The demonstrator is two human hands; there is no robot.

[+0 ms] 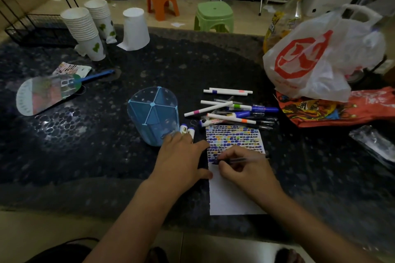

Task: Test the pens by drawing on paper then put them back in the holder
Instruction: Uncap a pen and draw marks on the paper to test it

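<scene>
A white sheet of paper [232,194] lies on the dark table, its upper half filled with rows of coloured marks. My right hand [245,172] grips a dark pen [239,159] with its tip on the paper's left side, at the lowest row of marks. My left hand [181,160] rests flat beside the paper, fingers spread, thumb at the paper's edge. A clear blue pen holder [152,115] with dividers stands just beyond my left hand. Two white markers [187,131] lie between holder and paper. A pile of several pens and markers [233,110] lies beyond the paper.
Stacks of paper cups [85,30] stand at the far left and a hand fan [47,94] lies at the left. A white plastic bag [316,57] and an orange packet [333,109] crowd the right side. Two stools [213,16] stand on the floor behind the table.
</scene>
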